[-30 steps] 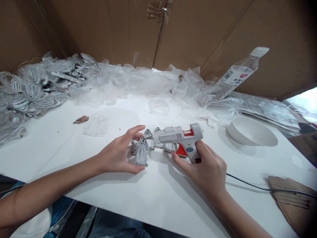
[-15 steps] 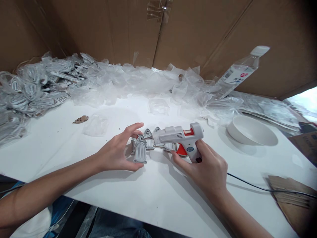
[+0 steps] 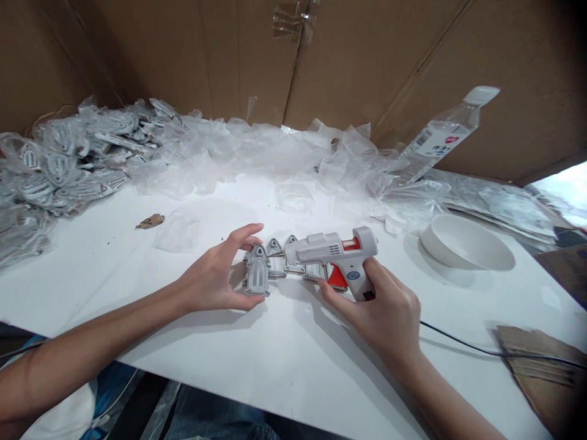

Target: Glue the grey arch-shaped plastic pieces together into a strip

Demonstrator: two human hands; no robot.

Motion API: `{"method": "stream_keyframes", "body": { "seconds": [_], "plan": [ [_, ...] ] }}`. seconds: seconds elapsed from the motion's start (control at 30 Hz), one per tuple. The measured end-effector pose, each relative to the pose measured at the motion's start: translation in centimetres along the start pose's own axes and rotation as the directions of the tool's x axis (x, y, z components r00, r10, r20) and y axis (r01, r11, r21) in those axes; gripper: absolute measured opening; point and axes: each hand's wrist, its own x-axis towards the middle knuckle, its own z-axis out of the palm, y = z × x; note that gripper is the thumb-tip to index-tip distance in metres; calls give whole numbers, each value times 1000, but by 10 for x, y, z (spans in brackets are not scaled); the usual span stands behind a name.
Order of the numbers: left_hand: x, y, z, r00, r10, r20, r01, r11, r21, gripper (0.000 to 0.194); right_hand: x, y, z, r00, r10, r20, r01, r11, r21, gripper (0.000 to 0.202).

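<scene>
My right hand (image 3: 389,305) is wrapped round the handle of a white hot glue gun (image 3: 321,249) with a red trigger. Its nozzle points left. Thumb and fingers of my left hand (image 3: 220,272) grip a small grey arched piece (image 3: 257,275), shaped like a pointed window, by its top and bottom. The nozzle tip is close to the piece's upper right edge; whether they touch I cannot tell. Behind the nozzle, more grey arched pieces (image 3: 276,263) lie in a row on the white table (image 3: 257,360), partly hidden by the gun.
Bagged grey pieces (image 3: 59,165) are heaped at the back left. Crumpled clear plastic bags (image 3: 257,150) line the cardboard wall (image 3: 220,61). At the right are a tilted plastic bottle (image 3: 440,137), a white bowl (image 3: 468,244), a cardboard scrap (image 3: 541,366) and the gun's cord (image 3: 477,347).
The grey piece in my left hand has moved slightly up and left, now covering the piece behind it. My right hand and the glue gun are almost unmoved.
</scene>
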Motion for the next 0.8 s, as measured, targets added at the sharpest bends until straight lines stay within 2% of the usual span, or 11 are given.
{"method": "stream_keyframes", "body": {
  "seconds": [0.2,0.33,0.57,0.8],
  "plan": [
    [4,-7,-7,997,-19,-71,23,998,55,100,1,4,0,993,110,44,-113,992,63,45],
    [8,-16,-15,994,-57,-97,67,992,104,102,5,11,-2,964,239,116,-252,961,116,51],
    [13,-26,-26,986,-167,19,161,968,194,94,11,22,-5,895,399,199,-434,881,188,50],
    [14,-34,-26,990,-52,128,16,963,270,90,13,26,-3,852,462,248,-508,844,173,47]
  ]
}}
